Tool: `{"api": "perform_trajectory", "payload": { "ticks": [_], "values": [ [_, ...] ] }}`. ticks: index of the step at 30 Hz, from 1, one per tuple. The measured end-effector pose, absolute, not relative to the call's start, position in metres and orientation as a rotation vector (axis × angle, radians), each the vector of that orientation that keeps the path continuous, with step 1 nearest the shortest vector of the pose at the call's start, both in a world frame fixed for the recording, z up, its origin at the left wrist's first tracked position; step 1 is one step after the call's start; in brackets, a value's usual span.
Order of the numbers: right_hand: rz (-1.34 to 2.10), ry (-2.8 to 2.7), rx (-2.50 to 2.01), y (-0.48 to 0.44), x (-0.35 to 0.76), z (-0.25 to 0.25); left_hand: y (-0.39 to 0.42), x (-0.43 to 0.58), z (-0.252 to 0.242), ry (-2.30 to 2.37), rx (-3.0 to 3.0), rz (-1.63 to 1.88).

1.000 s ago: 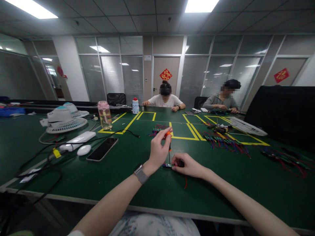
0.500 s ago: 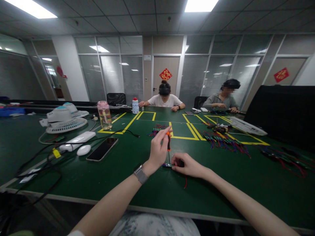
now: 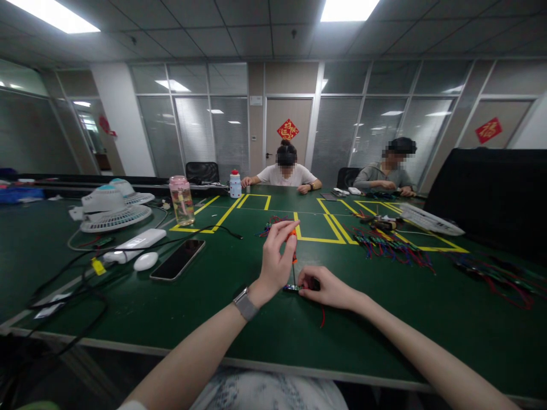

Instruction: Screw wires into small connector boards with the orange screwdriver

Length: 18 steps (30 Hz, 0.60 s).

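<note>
My left hand (image 3: 277, 261) pinches the orange handle of a small screwdriver (image 3: 293, 250), held upright with its tip on a small circuit board (image 3: 292, 288) lying on the green table (image 3: 213, 307). My right hand (image 3: 325, 288) is closed on that board and presses it to the table. A red wire (image 3: 322, 316) trails from under my right hand toward me. A grey watch sits on my left wrist.
A black phone (image 3: 178, 259), a white mouse (image 3: 146, 261), a white power strip (image 3: 134, 244) and black cables lie at left. White fans (image 3: 111, 209) and a pink bottle (image 3: 182, 200) stand behind. Bundles of coloured wires (image 3: 391, 246) lie at right. Two people sit at the far side.
The fingers of my left hand have shifted on the screwdriver handle, as if turning it. My right hand and the board have stayed in place.
</note>
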State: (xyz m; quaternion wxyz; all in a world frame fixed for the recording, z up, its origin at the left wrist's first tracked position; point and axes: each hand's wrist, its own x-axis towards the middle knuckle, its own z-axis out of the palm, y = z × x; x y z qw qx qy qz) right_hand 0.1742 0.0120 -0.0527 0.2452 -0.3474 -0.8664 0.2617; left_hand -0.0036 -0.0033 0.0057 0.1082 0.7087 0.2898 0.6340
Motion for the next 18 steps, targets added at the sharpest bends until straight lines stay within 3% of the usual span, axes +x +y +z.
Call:
{"api": "perform_trajectory", "payload": {
  "ticks": [7,18],
  "values": [
    [0.697,-2.37,-0.944,0.0119,0.1741,-0.0528,0.0032,-0.0018,-0.0015,0.786,1.96,1.724],
    [0.702,-2.37,-0.931,0.0121,0.1738,-0.0526,-0.0021,-0.0024,0.0055,0.865,2.097,1.89]
  ]
}}
